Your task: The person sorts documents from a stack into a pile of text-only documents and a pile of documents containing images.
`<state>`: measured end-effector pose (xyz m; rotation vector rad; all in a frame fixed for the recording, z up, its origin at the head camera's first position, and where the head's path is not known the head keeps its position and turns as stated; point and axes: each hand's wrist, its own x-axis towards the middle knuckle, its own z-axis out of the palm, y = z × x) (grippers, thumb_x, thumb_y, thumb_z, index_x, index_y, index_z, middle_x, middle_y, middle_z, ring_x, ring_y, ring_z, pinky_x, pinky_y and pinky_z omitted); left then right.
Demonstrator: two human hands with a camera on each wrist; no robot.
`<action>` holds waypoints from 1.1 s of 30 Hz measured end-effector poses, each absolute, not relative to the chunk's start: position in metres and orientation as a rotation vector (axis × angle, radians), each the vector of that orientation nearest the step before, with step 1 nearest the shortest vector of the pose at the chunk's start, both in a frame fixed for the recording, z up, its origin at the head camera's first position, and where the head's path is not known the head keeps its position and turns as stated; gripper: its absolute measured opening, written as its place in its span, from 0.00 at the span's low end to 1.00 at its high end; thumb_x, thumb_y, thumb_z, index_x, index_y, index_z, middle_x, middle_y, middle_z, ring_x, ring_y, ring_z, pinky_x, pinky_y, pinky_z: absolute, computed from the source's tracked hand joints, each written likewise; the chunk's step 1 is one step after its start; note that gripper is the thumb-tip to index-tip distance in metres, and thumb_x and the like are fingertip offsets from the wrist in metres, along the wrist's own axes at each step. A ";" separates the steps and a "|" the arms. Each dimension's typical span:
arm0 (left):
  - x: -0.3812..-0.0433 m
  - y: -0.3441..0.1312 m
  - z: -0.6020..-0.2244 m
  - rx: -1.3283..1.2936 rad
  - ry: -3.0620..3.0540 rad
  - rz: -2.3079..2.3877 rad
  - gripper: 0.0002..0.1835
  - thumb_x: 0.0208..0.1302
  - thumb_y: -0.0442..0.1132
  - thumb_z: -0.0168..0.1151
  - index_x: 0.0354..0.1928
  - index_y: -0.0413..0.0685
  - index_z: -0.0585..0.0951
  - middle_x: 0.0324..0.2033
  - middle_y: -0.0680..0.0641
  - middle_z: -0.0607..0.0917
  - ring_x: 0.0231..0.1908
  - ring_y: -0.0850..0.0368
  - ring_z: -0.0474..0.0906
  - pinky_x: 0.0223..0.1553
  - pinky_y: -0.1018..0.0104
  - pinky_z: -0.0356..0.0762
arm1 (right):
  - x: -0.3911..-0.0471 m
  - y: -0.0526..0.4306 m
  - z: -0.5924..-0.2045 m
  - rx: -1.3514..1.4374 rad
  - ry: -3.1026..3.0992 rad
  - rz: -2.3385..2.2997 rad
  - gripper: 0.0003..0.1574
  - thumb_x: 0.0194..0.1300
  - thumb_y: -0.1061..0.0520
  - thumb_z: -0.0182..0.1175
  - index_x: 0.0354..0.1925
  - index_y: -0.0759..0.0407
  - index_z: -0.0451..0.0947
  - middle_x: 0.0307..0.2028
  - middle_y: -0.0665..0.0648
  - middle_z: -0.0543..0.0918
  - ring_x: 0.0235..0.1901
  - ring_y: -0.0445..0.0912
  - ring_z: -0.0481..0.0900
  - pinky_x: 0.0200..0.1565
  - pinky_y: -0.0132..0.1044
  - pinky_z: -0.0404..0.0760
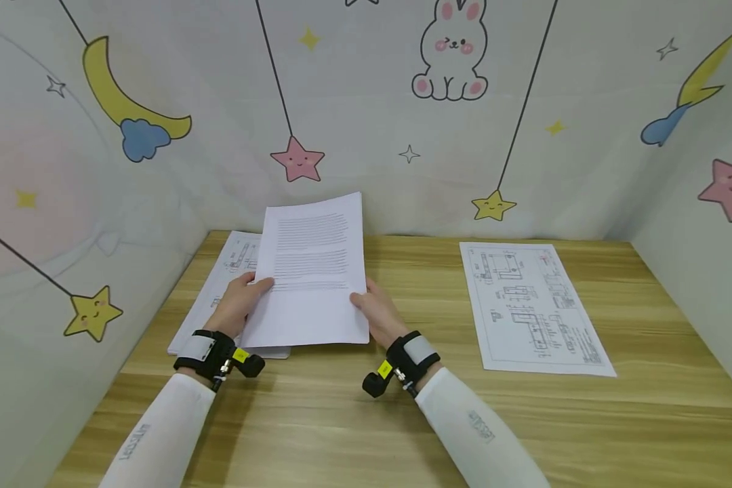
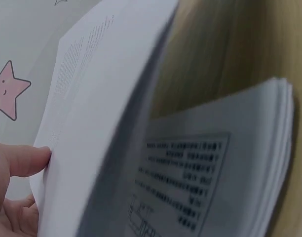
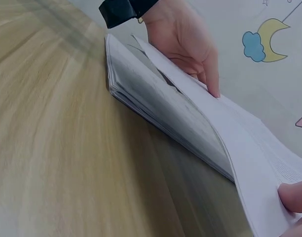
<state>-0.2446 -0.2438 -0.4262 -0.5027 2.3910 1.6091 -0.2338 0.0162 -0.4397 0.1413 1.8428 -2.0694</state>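
Note:
Both hands hold a white printed text page (image 1: pixel 311 264), tilted up above the left side of the table. My left hand (image 1: pixel 238 303) pinches its left edge, thumb on the printed face. Opposite it, my right hand (image 1: pixel 381 313) grips the right edge, thumb also on top. A thick stack of drawing sheets (image 2: pixel 249 148) lies beneath, partly hidden by the held page. In the right wrist view, a gap shows between the raised page (image 3: pixel 215 118) and the stack (image 3: pixel 156 103) along the near side.
A single technical drawing sheet (image 1: pixel 537 312) lies flat on the right of the wooden table (image 1: pixel 415 420). Behind the table hangs a light curtain (image 1: pixel 378 115) printed with stars, a moon and a rabbit; pale walls close both sides.

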 end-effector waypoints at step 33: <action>-0.245 -0.113 -0.439 -0.063 2.346 1.544 0.28 0.74 0.36 0.48 0.74 0.46 0.61 0.70 0.42 0.71 0.67 0.47 0.69 0.68 0.46 0.67 | -0.220 0.151 -0.436 0.188 2.488 -1.427 0.25 0.72 0.54 0.55 0.64 0.61 0.73 0.54 0.64 0.83 0.44 0.49 0.84 0.38 0.34 0.81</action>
